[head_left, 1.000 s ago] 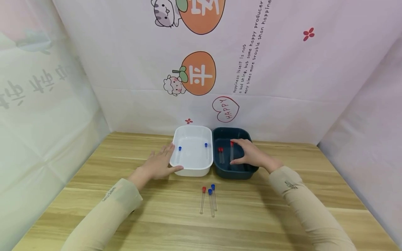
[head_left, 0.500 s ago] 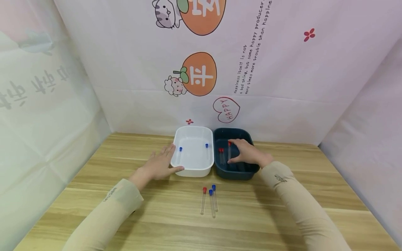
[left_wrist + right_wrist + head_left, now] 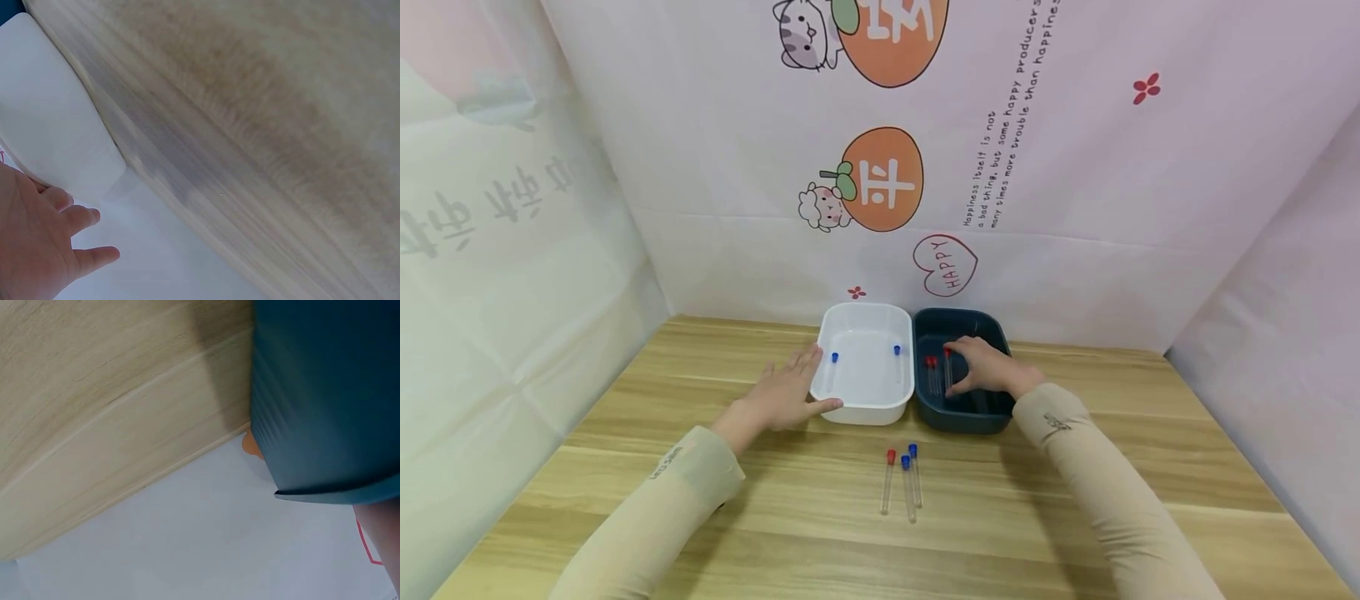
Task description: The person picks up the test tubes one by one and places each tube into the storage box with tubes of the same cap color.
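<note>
In the head view my right hand (image 3: 988, 367) reaches into the dark blue bin (image 3: 964, 423). Between thumb and fingers it pinches a red-capped test tube (image 3: 948, 373) by its two ends. Two more red-capped test tubes (image 3: 932, 377) lie just left of it on the bin floor. My left hand (image 3: 778, 396) rests with spread, straight fingers against the left side of the white bin (image 3: 862, 414). Inside that bin lie two blue-capped test tubes (image 3: 898, 365). The left wrist view shows the left hand (image 3: 37, 234) at the bin's wall. In the right wrist view, the dark bin hides the right fingers.
On the wooden table (image 3: 805, 517), in front of the bins, lie a red-capped test tube (image 3: 887, 483) and two blue-capped tubes (image 3: 909, 492). The bins stand side by side, near a printed cloth backdrop (image 3: 737, 258). Cloth also hangs at both sides.
My right hand has moved slightly left and lower with the red-capped test tube, closer to the two tubes in the dark bin. The left hand stays on the white bin.
</note>
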`<state>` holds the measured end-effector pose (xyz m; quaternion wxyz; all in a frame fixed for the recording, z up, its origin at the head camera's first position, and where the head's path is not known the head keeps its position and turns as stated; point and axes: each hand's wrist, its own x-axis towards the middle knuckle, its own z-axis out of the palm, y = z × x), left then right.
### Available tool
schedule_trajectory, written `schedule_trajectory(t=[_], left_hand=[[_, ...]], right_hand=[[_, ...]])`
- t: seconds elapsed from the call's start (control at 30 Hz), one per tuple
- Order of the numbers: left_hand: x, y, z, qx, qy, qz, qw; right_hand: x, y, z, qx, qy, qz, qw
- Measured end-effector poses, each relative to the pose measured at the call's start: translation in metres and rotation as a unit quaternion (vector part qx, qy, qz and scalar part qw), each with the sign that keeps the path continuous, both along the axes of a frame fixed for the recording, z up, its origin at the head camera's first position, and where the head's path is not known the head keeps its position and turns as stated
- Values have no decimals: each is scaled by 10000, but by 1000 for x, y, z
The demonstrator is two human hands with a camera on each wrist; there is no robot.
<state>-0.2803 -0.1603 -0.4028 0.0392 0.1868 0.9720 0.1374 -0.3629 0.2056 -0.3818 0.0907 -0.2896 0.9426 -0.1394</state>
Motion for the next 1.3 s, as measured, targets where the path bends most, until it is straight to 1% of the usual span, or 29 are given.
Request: schedule_trajectory(t=[0.17,0.33,0.5,0.73,1.07,1.3], left_hand=[[1,0,1,-4,-14,27,10000],[2,2,1,-34,-24,25,10000],[2,2,1,-5,-38,26,10000],[2,2,1,-11,-64,50,10000],[1,1,0,-46,-45,16,10000],[0,0,0,17,-75,27,10000]], right_hand=[[0,-3,-3,130,-18,109,9999],[-4,-3,-10,92,-169,2,9998],[-6,-3,-14,177,-174,-41,9997],[-8,-5,-14,310,-289,-132,9990],[-11,-5,-11,324,-655,-90,9973],[-12,-7,-10,403,-812,-26,9959]])
